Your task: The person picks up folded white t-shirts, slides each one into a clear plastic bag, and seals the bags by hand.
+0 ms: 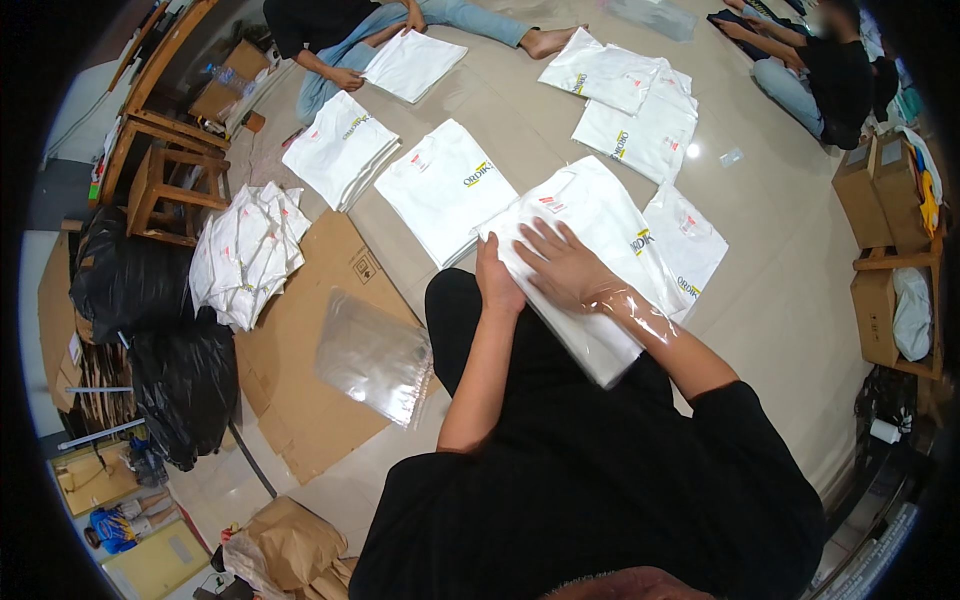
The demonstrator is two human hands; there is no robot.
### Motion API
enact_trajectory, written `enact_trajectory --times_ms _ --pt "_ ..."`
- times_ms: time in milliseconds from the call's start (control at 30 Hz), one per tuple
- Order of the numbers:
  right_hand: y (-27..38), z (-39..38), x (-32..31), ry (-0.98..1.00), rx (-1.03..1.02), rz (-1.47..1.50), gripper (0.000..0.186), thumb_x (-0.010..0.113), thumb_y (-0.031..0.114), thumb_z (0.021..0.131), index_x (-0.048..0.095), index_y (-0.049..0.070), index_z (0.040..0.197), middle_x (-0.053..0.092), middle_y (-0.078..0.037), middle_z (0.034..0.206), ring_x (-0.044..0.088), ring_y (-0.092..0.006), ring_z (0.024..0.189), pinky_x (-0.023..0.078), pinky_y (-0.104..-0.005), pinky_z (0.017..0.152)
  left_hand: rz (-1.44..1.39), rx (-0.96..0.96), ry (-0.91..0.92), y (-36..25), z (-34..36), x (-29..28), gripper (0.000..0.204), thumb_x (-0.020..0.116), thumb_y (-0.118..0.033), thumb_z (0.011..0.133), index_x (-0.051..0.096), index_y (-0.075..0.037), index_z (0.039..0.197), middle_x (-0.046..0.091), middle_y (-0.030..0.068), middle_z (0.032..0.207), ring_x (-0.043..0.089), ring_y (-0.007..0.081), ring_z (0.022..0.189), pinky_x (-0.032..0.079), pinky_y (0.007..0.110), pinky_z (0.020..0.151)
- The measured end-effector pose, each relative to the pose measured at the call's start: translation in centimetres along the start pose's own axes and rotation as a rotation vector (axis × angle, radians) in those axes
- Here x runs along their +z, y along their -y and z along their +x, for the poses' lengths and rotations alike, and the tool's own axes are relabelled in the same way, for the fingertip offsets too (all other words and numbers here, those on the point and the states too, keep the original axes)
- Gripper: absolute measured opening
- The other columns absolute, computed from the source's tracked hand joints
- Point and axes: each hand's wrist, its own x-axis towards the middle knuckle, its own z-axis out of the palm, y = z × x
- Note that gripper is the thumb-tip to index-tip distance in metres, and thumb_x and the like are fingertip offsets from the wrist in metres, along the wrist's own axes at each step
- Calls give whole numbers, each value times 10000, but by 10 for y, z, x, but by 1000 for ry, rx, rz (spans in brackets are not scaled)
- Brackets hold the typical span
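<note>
A folded white T-shirt [595, 205] in a clear plastic bag [605, 365] lies across my lap, its collar toward the far left. My left hand [500, 280] grips the left edge of it, fingers partly hidden by the edge. Flat on the shirt rests my right hand [565, 270], its fingers spread. Shiny clear plastic covers my right wrist; whether the whole hand is inside the bag I cannot tell. Just beyond my left hand is another folded white T-shirt stack [440, 190]. More folded T-shirts [690, 240] lie past the right side of my lap.
Empty clear bags [370, 350] lie on flattened cardboard [290, 400] at my left. Beyond are a heap of white shirts [250, 250], black plastic sacks [180, 390] and a wooden stool [170, 195]. Two people sit on the floor ahead, one handling a folded shirt [415, 65]. Boxes [880, 190] stand at right.
</note>
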Motion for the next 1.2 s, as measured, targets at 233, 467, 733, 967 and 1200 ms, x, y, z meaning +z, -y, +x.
enact_trajectory --times_ms 233,467,733,967,1200 --pt "25 -152 -23 -133 371 64 669 574 340 1065 346 31 1613 208 -253 1715 172 -402 1608 173 -541 1283 557 13 -288 -24 39 -11 662 694 -290 1019 421 47 1520 687 176 1133 684 231 1045 563 368 899" --pt "-8 -204 59 -770 1233 1144 669 681 396 1038 486 -88 1455 602 -197 1396 584 -265 1261 427 -372 1136 795 -159 57 -53 29 -51 490 691 -250 1041 580 80 1385 699 135 1188 663 178 1057 522 315 925" --pt "-64 -186 20 -986 1186 1545 440 806 253 952 648 -43 1238 717 -121 1085 687 -183 938 571 -318 830 626 -399 69 -61 -32 -91 427 689 -261 1046 582 4 1364 695 56 1175 663 139 1034 542 316 959" --pt "-73 -191 10 -1133 1021 1100 249 798 243 966 646 63 886 565 53 782 466 -45 666 382 -237 606 480 -310 36 -65 -48 -81 311 738 -179 1003 612 -59 1261 687 13 1030 648 103 937 534 275 835" --pt "-63 -195 -10 -1154 1035 1227 198 765 210 998 663 45 956 604 47 831 495 -39 737 397 -217 671 1416 -22 -49 -52 -47 -86 720 838 -287 901 504 50 1441 616 167 1200 647 262 1051 540 375 941"
